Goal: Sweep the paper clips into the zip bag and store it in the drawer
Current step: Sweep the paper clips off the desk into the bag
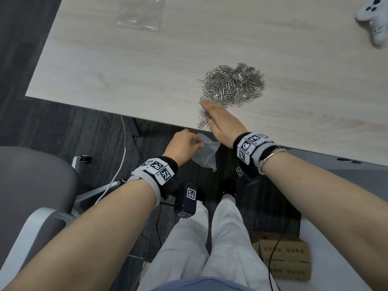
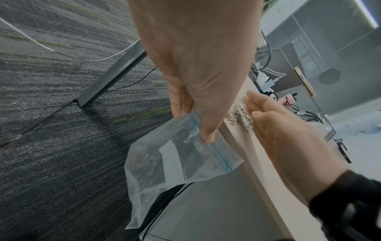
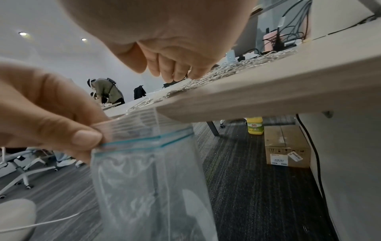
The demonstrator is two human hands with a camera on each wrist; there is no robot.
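Note:
A big heap of silver paper clips (image 1: 233, 87) lies on the pale wooden table (image 1: 126, 70) near its front edge. My right hand (image 1: 210, 108) rests flat on the table with straight fingers at the heap's near side. A small bunch of clips (image 1: 202, 123) sits right at the edge beside it. Just below that edge my left hand (image 1: 195, 143) pinches the rim of a clear zip bag (image 1: 206, 156) with a blue seal. The bag (image 2: 181, 163) hangs down with its mouth at the edge, and a few clips (image 2: 144, 161) lie inside. The pinch on the bag (image 3: 148, 163) shows in the right wrist view.
A second clear plastic bag (image 1: 139, 15) lies at the table's far side and a white game controller (image 1: 373, 19) at the far right. A grey office chair (image 1: 31, 185) stands on my left, cardboard boxes (image 1: 283, 259) and a grey cabinet (image 1: 346, 217) on my right.

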